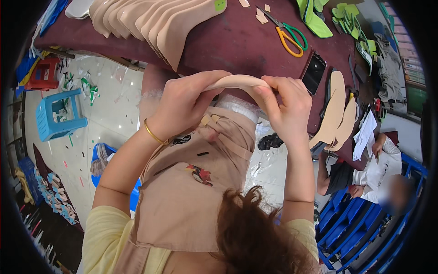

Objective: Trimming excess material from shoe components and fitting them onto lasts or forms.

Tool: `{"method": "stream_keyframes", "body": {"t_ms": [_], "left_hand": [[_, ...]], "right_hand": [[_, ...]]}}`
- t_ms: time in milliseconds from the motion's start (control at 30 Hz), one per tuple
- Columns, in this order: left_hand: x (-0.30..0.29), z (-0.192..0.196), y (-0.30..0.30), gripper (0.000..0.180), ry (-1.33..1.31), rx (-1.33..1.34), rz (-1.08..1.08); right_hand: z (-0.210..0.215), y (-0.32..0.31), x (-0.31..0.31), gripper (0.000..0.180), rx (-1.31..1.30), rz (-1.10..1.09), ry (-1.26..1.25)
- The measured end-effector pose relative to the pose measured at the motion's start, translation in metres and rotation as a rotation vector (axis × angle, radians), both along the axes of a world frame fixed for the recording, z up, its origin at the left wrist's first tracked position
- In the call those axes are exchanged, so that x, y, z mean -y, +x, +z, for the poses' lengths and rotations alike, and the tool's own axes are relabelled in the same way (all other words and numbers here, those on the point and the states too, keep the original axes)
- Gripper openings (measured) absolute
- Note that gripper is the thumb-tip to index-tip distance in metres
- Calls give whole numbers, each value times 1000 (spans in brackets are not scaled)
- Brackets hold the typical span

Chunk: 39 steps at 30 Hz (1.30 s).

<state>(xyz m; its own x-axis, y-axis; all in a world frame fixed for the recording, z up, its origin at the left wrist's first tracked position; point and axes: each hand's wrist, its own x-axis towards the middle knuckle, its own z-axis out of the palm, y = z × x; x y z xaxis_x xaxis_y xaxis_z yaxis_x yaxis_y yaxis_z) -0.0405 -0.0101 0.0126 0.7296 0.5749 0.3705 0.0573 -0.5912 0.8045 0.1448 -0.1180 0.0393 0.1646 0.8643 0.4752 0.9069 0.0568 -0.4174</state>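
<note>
My left hand [185,98] and my right hand [288,104] are both closed on a beige insole [241,81], one at each end. Between them the piece bows upward in an arch, above my lap at the table's near edge. Fingers and thumbs cover its two ends. Beyond my left hand, a row of overlapping beige insoles [171,39] lies on the table, with a green mark on the last one. To the right of my right hand, more beige insoles [336,107] lie at the table's edge beside dark soles.
The dark red table [223,43] holds scissors [289,39] with green and orange handles, a black phone [315,73] and bright green pieces [315,20]. Left on the floor stand a blue stool [59,116] and a red stool [43,75]. A co-worker [381,157] sits at the right.
</note>
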Motion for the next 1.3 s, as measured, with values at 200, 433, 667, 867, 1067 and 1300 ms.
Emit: {"method": "stream_keyframes", "body": {"t_ms": [200,433,667,867,1067,1300], "left_hand": [[0,-4,-3,28,35,-7,-13],[4,-14,-6,31,-249,-69,137],[6,-31,-16,27,-393,181,174],[8,-39,-21,26,-288,243,209],[9,-53,-23,35,-648,296,181],[20,-92,-25,45,-1181,182,96]], "right_hand": [[-1,-3,6,16,-30,-1,-22],[8,18,21,64,-61,-164,-326],[-1,28,52,64,-910,-180,-18],[-6,16,49,56,-1347,17,232],[-1,8,49,49,-1340,25,290],[19,-19,47,47,-1100,-51,230]]}}
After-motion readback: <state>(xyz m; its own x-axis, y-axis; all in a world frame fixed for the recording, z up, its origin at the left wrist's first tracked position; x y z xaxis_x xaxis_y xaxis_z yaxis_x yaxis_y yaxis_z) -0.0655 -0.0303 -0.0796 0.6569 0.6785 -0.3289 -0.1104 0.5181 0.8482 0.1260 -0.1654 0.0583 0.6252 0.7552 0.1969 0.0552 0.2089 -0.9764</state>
